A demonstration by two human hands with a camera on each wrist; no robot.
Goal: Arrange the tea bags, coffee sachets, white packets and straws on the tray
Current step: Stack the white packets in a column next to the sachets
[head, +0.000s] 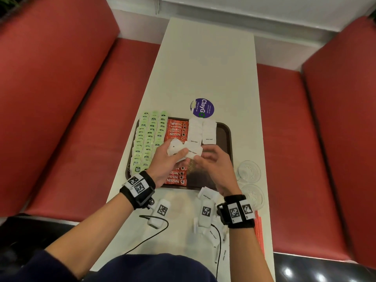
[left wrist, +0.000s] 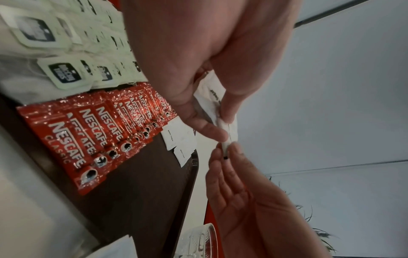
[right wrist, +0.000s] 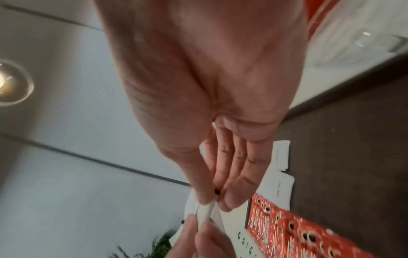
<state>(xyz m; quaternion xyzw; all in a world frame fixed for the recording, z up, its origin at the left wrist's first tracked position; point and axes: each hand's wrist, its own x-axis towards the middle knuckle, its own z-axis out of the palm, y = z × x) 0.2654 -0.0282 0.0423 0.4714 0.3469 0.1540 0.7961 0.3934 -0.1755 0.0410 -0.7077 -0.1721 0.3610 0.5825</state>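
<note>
A person seated at a white table (head: 205, 64) held a bunch of white packets (head: 184, 150) above a brown tray (head: 226, 137), both hands raised over its middle. The left hand (head: 166, 161) had its fingers and thumb curled round the bunch, gripping it; the left wrist view showed the thumb (left wrist: 209, 130) pressed against the paper. The right hand (head: 213, 162) met the bunch from the other side, its thumb and fingers (right wrist: 234, 197) pinching one packet edge, as the right wrist view made plain.

On the tray, green tea bags (head: 148, 139) lay in overlapping rows along the left side, some spilling past the far rim. Red coffee sachets (head: 176, 129) ran in a column just beside them, partly hidden under the hands. Two short columns of white packets were laid just right of the sachets at the far end, the right part of the tray bare brown.

More packets (head: 207, 193) lay loose on the table near the tray's near edge and further toward the person. Red straws (head: 259, 231) lay along the table's right edge. Two clear glass dishes (head: 249, 171) stood right of the tray, and a purple round sticker (head: 202, 108) sat just beyond it. Red benches (head: 61, 98) flanked the table.
</note>
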